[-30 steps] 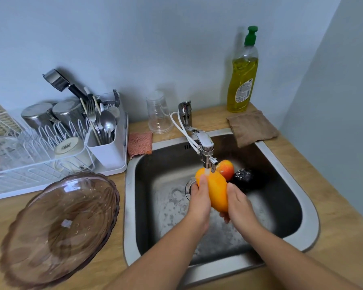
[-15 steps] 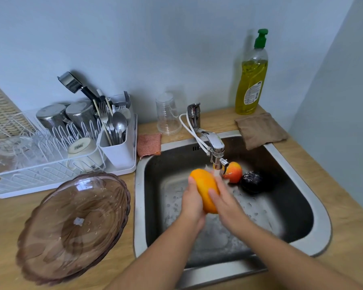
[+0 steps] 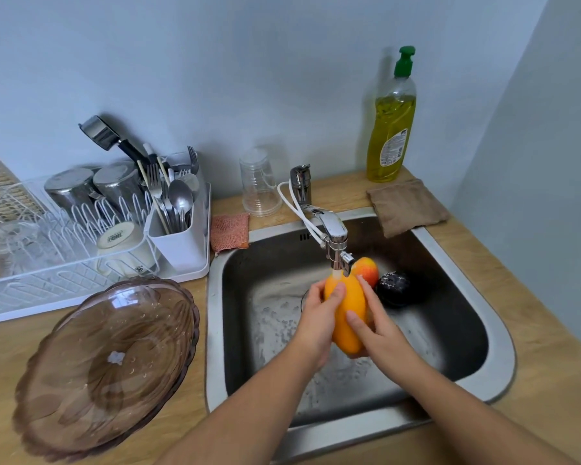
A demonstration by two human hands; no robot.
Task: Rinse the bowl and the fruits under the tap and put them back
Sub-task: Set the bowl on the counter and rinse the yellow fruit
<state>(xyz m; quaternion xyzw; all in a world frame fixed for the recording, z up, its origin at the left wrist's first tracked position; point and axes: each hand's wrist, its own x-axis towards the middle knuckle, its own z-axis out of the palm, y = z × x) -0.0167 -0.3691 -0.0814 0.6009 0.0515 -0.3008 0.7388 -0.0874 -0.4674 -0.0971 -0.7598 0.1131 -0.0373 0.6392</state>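
An orange-yellow mango (image 3: pixel 348 310) is held upright under the running tap (image 3: pixel 336 245) over the steel sink (image 3: pixel 497 360). My left hand (image 3: pixel 317 322) grips its left side and my right hand (image 3: pixel 376 325) presses on its right side. Behind the tap's spout a red-yellow apple (image 3: pixel 368 270) lies on the sink floor, with a dark round fruit (image 3: pixel 393 287) next to it on the right. The brown glass bowl (image 3: pixel 104 367) stands tilted on the wooden counter left of the sink, wet with drops.
A white dish rack (image 3: pixel 81 263) with steel cups and a cutlery holder stands at the back left. A clear plastic cup (image 3: pixel 259 182), an orange sponge (image 3: pixel 230 229), a brown cloth (image 3: pixel 406 206) and a dish-soap bottle (image 3: pixel 391 129) line the back counter.
The mango has turned from tilted to upright under the stream, and both hands have shifted around it. My right hand now lies along its right side.
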